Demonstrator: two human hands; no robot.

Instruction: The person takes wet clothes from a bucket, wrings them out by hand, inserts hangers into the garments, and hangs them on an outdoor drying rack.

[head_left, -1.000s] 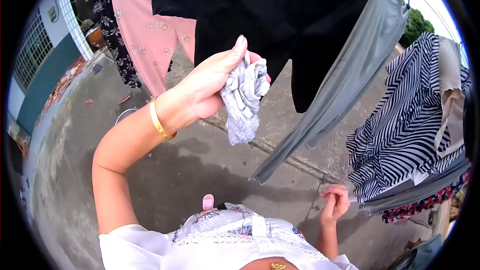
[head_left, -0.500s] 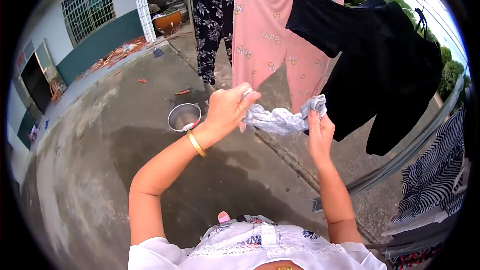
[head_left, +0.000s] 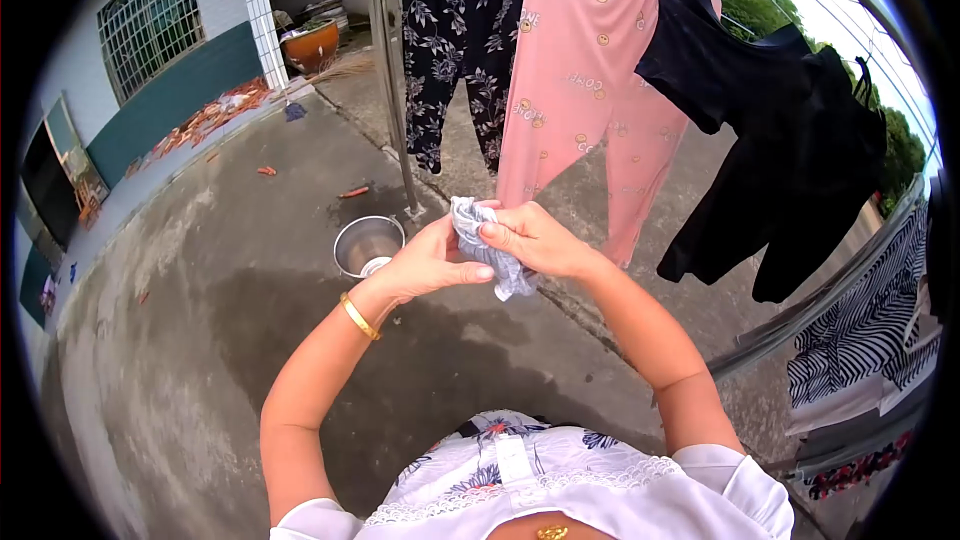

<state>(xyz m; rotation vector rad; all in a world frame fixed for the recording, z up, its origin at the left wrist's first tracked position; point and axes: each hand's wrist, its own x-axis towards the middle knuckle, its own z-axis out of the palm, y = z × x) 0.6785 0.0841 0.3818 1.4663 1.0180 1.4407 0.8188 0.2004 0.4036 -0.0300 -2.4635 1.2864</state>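
Observation:
A light grey, wrinkled piece of cloth (head_left: 510,273) is bunched up between my two hands, in front of my chest. My right hand (head_left: 543,240) grips it from the right, thumb pressed on top. From the left, my left hand (head_left: 425,268) closes round its other side, the thumb pointing across toward the cloth's lower part. The left fingertips are partly hidden behind the cloth. What kind of garment it is, I cannot tell.
Pink trousers (head_left: 565,70), dark floral trousers (head_left: 455,45) and black clothes (head_left: 775,140) hang ahead. A metal bucket (head_left: 352,248) stands on the concrete beyond my left hand. Striped clothing (head_left: 860,325) hangs at right. A metal post (head_left: 392,90) rises beside the floral trousers.
The cloth was stretched sideways between my hands; now it is bunched up. My right hand has come left to meet my left hand. The view has shifted slightly.

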